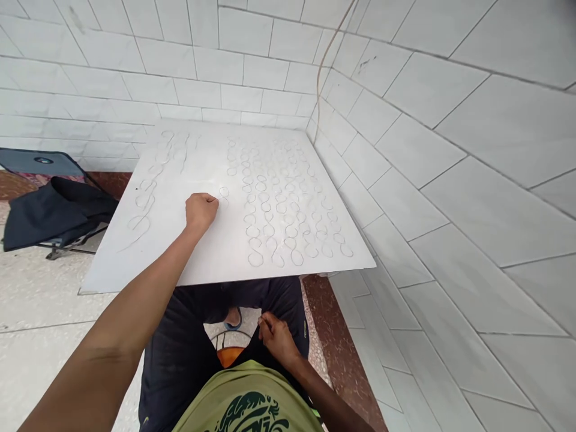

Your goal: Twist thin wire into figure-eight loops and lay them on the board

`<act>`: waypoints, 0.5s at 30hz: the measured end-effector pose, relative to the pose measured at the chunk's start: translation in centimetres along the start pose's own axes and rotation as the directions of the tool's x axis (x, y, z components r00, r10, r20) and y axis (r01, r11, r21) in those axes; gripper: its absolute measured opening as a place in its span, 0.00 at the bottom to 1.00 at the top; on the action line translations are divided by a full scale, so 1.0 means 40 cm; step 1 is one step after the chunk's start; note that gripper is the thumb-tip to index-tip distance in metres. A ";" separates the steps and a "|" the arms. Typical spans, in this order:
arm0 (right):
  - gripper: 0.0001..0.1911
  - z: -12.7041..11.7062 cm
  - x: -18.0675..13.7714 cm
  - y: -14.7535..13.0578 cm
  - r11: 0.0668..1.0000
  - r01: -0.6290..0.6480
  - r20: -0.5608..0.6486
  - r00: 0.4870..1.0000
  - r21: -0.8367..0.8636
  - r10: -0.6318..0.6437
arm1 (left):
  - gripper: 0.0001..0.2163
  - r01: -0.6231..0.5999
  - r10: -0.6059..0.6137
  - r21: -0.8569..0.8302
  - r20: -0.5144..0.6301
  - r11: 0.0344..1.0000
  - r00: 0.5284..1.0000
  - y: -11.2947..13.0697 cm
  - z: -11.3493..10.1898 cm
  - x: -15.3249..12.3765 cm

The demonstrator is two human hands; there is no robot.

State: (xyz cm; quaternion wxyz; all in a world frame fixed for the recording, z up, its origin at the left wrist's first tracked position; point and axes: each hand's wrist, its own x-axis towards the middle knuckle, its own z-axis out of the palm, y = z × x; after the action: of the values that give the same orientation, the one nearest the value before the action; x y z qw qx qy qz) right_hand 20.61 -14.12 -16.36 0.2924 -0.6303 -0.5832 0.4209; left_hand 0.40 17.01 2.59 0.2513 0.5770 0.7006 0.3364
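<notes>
A large white board (pixel 207 252) lies flat over my lap, its right edge against the tiled wall. Several rows of small wire loops (pixel 288 210) cover its right half, and a few larger loops (pixel 144 204) run down its left side. My left hand (pixel 200 210) reaches out over the middle of the board, fingers pinched closed beside a single small loop (pixel 224 192); what it grips is too small to name. My right hand (pixel 275 336) is low at my lap beneath the board's near edge, fingers curled closed on something I cannot make out.
White tiled walls (pixel 432 180) enclose the back and right. A folding chair with dark cloth (pixel 54 210) draped on it stands on the floor at the left. A thin cable (pixel 321 72) hangs down the corner. An orange object (pixel 228 355) sits between my knees.
</notes>
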 end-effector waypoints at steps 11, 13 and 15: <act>0.14 0.002 -0.013 0.015 0.942 0.042 0.146 0.989 -0.334 0.008 | 0.09 0.088 -0.087 0.079 -0.009 0.993 0.996 0.051 0.135 0.185; 0.13 0.003 -0.009 0.017 0.935 0.032 0.150 0.988 -0.353 0.022 | 0.08 0.079 -0.077 0.101 -0.019 0.992 0.997 0.051 0.149 0.200; 0.13 0.006 -0.006 0.021 0.929 0.027 0.143 0.989 -0.370 0.028 | 0.06 0.067 -0.064 0.125 -0.032 0.990 0.997 0.049 0.158 0.207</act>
State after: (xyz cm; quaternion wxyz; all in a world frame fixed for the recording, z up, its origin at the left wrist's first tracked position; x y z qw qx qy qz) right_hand 20.83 -14.49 -17.14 0.1246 -0.6419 -0.6716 0.3484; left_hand 4.61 26.46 0.28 0.2157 0.5637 0.7422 0.2912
